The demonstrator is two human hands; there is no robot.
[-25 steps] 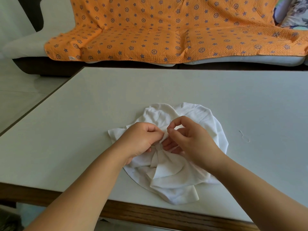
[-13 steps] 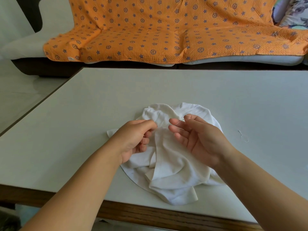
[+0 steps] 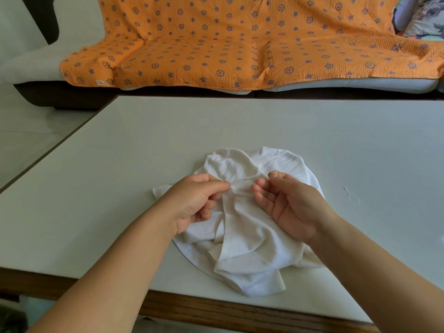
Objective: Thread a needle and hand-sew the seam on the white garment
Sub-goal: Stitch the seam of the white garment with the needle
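Left hand [image 3: 192, 205] pinches the garment [image 3: 249, 251]; right hand [image 3: 292, 209] pinches a barely visible needle [image 3: 274, 174].

Pale-topped table [image 3: 115, 193] with a wooden front edge. A crumpled white garment [image 3: 249, 251] lies near that edge; well apart, to its right, lies a loose curl of thread [image 3: 348, 192].

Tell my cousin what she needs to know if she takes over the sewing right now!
Left hand pinches a bunched fold near the middle of the white garment.
Right hand, palm up, pinches the needle just right of that fold.
The garment lies crumpled on the table, near its front edge; a loose bit of thread lies to the right.
Done: cannot tell; any thread in the needle and any stitches are too fine to see.
Left: sew the seam, probably at the pinched fold.
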